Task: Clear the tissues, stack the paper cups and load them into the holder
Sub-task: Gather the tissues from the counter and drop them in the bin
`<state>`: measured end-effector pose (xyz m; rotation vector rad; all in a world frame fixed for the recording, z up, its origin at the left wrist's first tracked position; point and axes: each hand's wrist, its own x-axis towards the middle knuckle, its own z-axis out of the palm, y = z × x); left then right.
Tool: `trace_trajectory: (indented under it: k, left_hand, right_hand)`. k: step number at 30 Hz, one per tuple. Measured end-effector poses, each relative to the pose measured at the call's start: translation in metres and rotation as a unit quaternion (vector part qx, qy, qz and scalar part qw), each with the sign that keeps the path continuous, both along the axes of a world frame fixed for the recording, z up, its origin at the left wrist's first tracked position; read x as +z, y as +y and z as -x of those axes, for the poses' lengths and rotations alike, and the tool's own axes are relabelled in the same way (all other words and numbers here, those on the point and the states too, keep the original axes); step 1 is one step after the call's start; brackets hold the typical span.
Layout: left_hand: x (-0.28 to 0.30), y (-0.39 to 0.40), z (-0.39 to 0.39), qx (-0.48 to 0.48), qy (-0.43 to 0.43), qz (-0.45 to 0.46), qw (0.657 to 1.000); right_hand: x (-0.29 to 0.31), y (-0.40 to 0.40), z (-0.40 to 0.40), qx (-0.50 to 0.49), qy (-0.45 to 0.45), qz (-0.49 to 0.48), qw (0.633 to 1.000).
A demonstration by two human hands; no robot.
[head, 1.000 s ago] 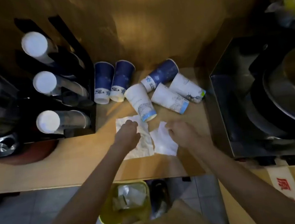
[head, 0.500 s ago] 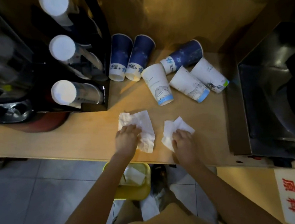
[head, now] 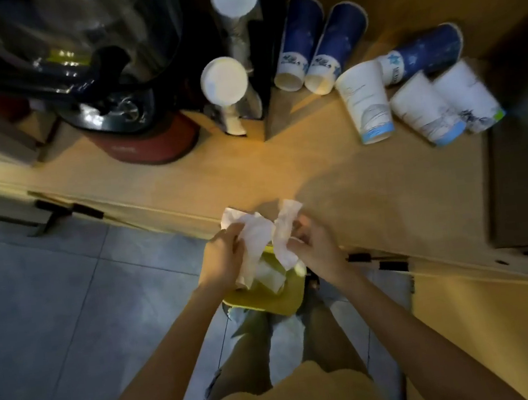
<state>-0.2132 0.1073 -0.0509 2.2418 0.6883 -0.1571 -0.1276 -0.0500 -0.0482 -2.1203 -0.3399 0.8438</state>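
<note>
Head view, the only view.

Item: your left hand (head: 222, 260). Fingers curled closed on a crumpled white tissue (head: 253, 234), which hangs down past the palm.

Item: your right hand (head: 316, 248). Fingers pinched closed on a second tissue (head: 284, 230), a long twisted strip with its long axis running roughly up and down.

Item: yellow bin (head: 267, 294), on the floor, just off the front edge of the counter (head: 285, 170). It already holds some white paper. Both tissues are held off the counter, directly above the bin's opening. That is the relation the next move turns on: the bin lies straight below both hands, so you would likely only need to let go, with no reach to either side. The left tissue's lower end already dips toward the bin; whether it touches the contents cannot be told.

Item: paper cups, six, all lying on their sides at the back of the counter, well apart from both hands. Two blue cups (head: 320, 43) lie side by side against the holder; a third blue cup (head: 424, 52) lies across behind three white cups (head: 417, 104). None are stacked yet. They lie ahead and to your right, so your right hand is the nearer one.

Item: cup holder (head: 238, 53), black, to the left of the cups, with stacks already in it, their white ends facing you.
</note>
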Motion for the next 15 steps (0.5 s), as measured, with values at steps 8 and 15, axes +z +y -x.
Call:
trace_trajectory:
  k: [8, 15]
  left_hand:
    - [-0.066, 0.009, 0.062, 0.127, 0.15, 0.109, 0.974]
    - [-0.178, -0.019, 0.084, 0.137, 0.228, 0.191, 0.945]
  right_hand:
    - [-0.074, 0.008, 0.044, 0.051, 0.062, 0.041, 0.996]
    - [-0.204, -0.002, 0.053, 0.035, 0.111, 0.154, 0.981]
